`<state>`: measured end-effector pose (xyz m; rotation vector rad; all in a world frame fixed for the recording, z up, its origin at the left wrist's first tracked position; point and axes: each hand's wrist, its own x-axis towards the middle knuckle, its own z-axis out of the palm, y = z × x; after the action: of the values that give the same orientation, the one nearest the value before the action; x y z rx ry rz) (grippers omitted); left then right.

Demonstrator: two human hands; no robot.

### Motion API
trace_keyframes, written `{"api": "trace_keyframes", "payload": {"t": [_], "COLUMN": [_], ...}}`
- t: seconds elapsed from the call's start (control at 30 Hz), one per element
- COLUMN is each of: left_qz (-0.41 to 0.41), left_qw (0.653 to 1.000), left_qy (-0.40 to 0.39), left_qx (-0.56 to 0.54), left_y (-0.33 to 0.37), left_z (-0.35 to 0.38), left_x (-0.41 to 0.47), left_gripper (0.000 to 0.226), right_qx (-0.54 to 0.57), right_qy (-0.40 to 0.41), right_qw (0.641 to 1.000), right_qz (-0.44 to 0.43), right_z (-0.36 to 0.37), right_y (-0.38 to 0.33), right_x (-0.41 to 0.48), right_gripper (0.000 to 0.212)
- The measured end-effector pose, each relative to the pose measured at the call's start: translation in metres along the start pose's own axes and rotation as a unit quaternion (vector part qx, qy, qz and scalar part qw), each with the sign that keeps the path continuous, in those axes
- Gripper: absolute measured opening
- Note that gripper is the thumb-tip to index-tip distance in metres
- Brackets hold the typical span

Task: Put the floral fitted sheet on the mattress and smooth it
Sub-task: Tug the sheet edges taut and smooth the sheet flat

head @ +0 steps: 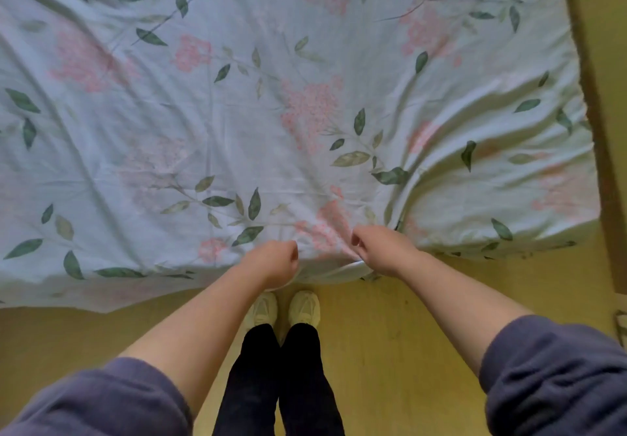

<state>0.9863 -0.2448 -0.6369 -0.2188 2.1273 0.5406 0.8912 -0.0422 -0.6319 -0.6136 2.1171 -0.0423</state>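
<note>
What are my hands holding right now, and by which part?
Both the left hand and the right hand grip the sheet at its near edge, close together, fingers curled into bunched fabric.

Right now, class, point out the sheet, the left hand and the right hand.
sheet (237, 113), head view, on the flat middle of the fabric.
left hand (274, 262), head view, on the back of the curled hand.
right hand (380, 249), head view, on the back of the curled hand.
</note>
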Motion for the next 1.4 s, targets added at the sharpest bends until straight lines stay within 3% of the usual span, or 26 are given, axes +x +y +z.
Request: {"api": "trace_keyframes", "payload": {"t": [0.23, 0.47, 0.63, 0.87, 1.17, 1.4], "left_qz": [0.075, 0.121, 0.114, 0.089, 0.088, 0.032], "left_qw": [0.974, 0.909, 0.866, 0.802, 0.807, 0.784], "left_qy": [0.191, 0.356, 0.422, 0.496, 0.484, 0.525], "left_qx": [-0.097, -0.179, -0.243, -0.319, -0.325, -0.329], "left_y": [0.062, 0.125, 0.183, 0.269, 0.316, 0.368], "left_z": [-0.139, -0.223, -0.221, -0.19, -0.181, -0.15], "left_x": [-0.122, -0.223, -0.237, -0.236, -0.208, -0.178], "left_gripper": [0.024, 0.018, 0.011, 0.009, 0.01, 0.008], "right_qx": [0.09, 0.156, 0.162, 0.132, 0.135, 0.106], "right_qy": [0.259, 0.367, 0.401, 0.376, 0.393, 0.377], "right_qw": [0.96, 0.908, 0.883, 0.885, 0.881, 0.882], "right_qz": [-0.046, -0.13, -0.185, -0.24, -0.226, -0.262], "right_z": [-0.137, -0.256, -0.298, -0.324, -0.322, -0.333], "right_y": [-0.066, -0.086, -0.042, 0.032, 0.095, 0.165], "right_x": [-0.119, -0.214, -0.25, -0.288, -0.299, -0.293], "right_gripper": [0.02, 0.018, 0.018, 0.016, 0.016, 0.013]}}
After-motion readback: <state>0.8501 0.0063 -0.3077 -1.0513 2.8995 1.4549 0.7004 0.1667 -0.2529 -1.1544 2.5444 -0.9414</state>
